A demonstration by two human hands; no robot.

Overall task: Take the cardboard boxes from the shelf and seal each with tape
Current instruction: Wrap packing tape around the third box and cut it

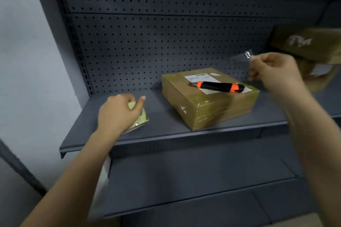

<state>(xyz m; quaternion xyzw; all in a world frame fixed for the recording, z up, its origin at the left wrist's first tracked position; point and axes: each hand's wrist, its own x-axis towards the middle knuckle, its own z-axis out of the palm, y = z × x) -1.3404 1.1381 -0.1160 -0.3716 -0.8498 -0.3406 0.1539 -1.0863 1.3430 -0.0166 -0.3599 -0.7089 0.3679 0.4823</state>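
Two bare hands: a left hand (118,112) and a right hand (273,70). Behind each wrist the forearm (73,171) is uncovered. The left thumbnail (143,97) is short.

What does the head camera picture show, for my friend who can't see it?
A person's left hand grips a roll of tape on a grey shelf, while the right hand pinches a clear strip. Between them sits a taped cardboard box with an orange-and-black utility knife on top.
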